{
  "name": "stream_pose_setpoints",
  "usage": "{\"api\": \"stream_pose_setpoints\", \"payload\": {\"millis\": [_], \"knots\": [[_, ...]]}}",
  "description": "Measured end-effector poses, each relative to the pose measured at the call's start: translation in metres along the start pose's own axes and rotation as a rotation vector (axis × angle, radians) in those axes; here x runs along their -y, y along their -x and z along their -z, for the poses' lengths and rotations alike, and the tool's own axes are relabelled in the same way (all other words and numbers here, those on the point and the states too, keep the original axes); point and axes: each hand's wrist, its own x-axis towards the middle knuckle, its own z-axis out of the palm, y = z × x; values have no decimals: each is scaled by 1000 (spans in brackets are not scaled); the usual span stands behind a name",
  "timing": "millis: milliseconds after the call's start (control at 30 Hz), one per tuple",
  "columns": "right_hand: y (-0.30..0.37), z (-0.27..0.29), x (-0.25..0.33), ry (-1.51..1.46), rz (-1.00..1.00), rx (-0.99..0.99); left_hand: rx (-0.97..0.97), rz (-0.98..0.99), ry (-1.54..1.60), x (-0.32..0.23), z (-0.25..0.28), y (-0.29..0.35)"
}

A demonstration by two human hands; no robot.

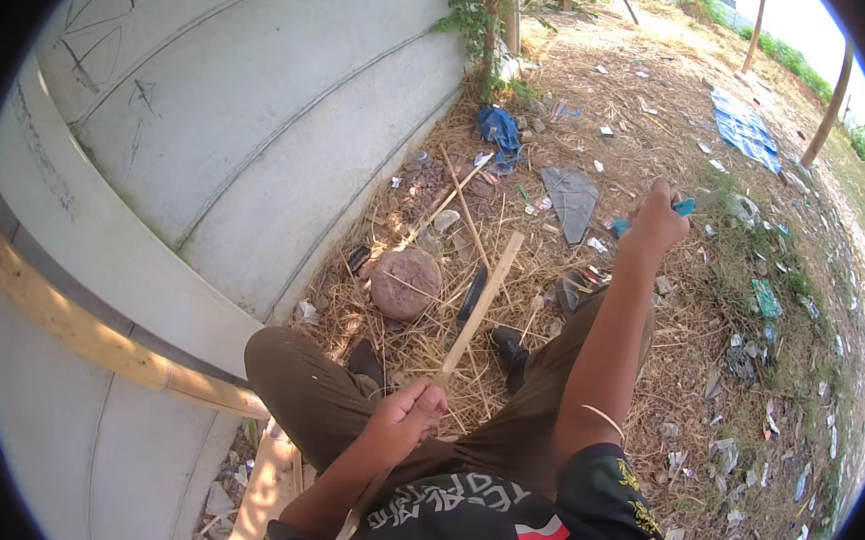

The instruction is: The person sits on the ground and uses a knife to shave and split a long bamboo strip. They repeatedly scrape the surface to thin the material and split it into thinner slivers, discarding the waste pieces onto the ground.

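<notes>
My left hand (413,409) is closed round a long, flat, pale bamboo strip (483,304) in front of my lap. The strip slants up and forward from my fist between my knees, its far end above the straw. Out to the right, my right arm is stretched forward. My right hand (660,221) grips a knife by its blue handle (685,205), which shows on both sides of the fist. Its blade (705,200) points right, away from the strip, and is partly lost against the litter.
A round, reddish-brown stone-like block (405,283) lies ahead, near thin crossed sticks (465,207). The grey panel wall (295,90) runs along my left, with a bamboo pole (79,310) beside it. Straw and scraps cover the ground; a grey sheet piece (569,201) and blue tarp (745,128) lie farther off.
</notes>
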Motion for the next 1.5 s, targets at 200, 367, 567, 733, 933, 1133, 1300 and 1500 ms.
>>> {"api": "stream_pose_setpoints", "payload": {"millis": [200,367,567,733,933,1133,1300,1500], "knots": [[25,-5,-4,-148,-112,166,-252,-407,-537,-119,27,54],[23,-7,-4,-138,-146,190,-552,-882,-1005,-227,25,1],[57,-33,-21,-13,-204,377,-907,-1130,-1719,-337,69,-187],[50,-27,-43,115,-296,496,-493,-318,-1521,-244,99,-260],[52,-25,-24,254,-224,618,-42,-53,-1655,-88,158,-98],[71,-34,-3,496,-17,741,-1313,-372,-427,92,189,77],[24,-5,-60,1010,493,736,-1430,271,-617,363,168,170],[68,-14,-65,803,322,656,-1033,753,-653,417,111,162]]}}
